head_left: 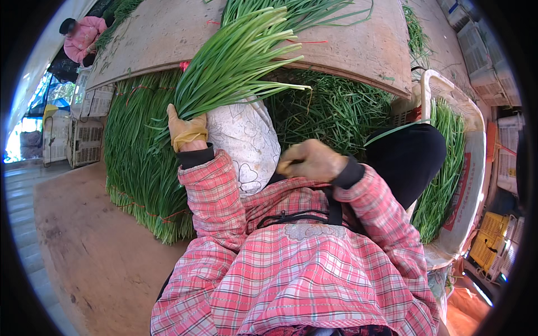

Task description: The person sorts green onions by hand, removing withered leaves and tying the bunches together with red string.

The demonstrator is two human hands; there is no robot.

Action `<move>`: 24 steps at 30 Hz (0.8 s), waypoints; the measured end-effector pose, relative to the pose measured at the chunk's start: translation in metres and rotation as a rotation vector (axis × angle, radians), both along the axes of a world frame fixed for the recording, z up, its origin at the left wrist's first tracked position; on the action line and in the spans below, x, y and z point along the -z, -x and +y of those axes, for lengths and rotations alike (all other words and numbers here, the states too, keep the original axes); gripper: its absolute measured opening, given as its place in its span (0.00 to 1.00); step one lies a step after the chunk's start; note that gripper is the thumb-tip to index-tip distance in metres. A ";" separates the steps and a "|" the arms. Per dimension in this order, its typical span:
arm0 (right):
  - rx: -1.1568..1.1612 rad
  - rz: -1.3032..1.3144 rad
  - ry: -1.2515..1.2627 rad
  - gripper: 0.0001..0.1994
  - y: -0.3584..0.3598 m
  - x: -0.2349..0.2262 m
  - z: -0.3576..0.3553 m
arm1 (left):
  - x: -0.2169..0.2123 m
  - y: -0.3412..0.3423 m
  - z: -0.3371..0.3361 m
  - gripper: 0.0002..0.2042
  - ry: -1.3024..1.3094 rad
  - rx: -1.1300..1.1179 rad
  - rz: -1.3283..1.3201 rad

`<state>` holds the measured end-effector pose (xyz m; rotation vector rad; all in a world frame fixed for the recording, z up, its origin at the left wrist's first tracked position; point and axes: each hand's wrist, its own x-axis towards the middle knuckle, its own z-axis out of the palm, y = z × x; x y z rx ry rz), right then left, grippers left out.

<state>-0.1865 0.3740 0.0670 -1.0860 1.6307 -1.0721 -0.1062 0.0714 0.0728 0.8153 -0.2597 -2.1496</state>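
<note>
1 head-worn fisheye view looks steeply down, close over the person's forearms and lap.

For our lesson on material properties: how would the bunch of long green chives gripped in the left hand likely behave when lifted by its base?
The bunch of chives probably flops: its tips already fan out and bend away from the left hand. It looks light, since one hand holds it up. Loose blades may slip out, as stray ones stick out sideways.

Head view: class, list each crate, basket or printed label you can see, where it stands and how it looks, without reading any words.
White plastic basket: right, oval, holding green chives.
Label: on the basket wall, a red and white strip.
White slatted crates: left, stacked.
Yellow crate: lower right, slatted.
</note>
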 end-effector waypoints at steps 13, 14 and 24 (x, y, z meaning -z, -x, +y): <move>1.056 -0.282 0.300 0.09 0.065 0.035 0.002 | 0.004 0.007 0.003 0.18 0.146 0.071 -0.092; 1.001 -0.205 0.182 0.10 0.074 0.057 0.019 | 0.004 0.010 0.005 0.18 0.120 0.036 -0.087; 0.377 0.042 0.525 0.23 -0.023 -0.016 -0.101 | -0.003 0.009 0.014 0.18 -0.006 0.034 0.089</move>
